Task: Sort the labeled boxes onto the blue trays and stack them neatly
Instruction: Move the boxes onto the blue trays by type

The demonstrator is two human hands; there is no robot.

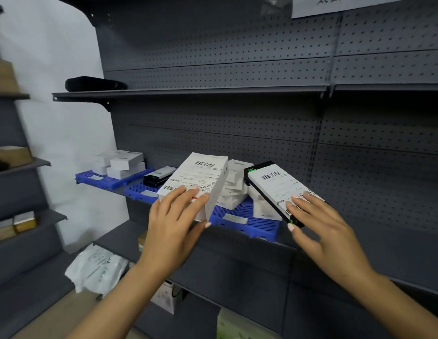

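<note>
- Your left fingers (188, 194) lie spread across the near end of the labelled face of a white labeled box (196, 182), thumb curled under its near edge, so your left hand (174, 223) grips it; the box tilts up above the front of the shelf (237, 243), between the middle blue tray (139, 190) and the right blue tray (249, 223).
- Your right fingers (301, 201) rest spread on the label of a black-edged labeled box (279, 189), thumb against its near end; your right hand (323, 231) holds it slanted over the right tray's right corner.
- Loose white boxes (233, 189) sit in an untidy heap on the right tray, just behind both held boxes.
- A dark box (159, 176) lies on the middle tray, and a small stack of white boxes (122, 162) stands on the far-left blue tray (98, 178).
- Expect stiff, light cardboard: each box seems easy to carry one-handed. Smooth label paper may slide under flat fingers, so take hold across the narrow sides rather than pressing on the face.
- Corners probably dent if dropped onto the tray ribs; lower each flat.
- Judging by the heap, sorting is only partly done.
</note>
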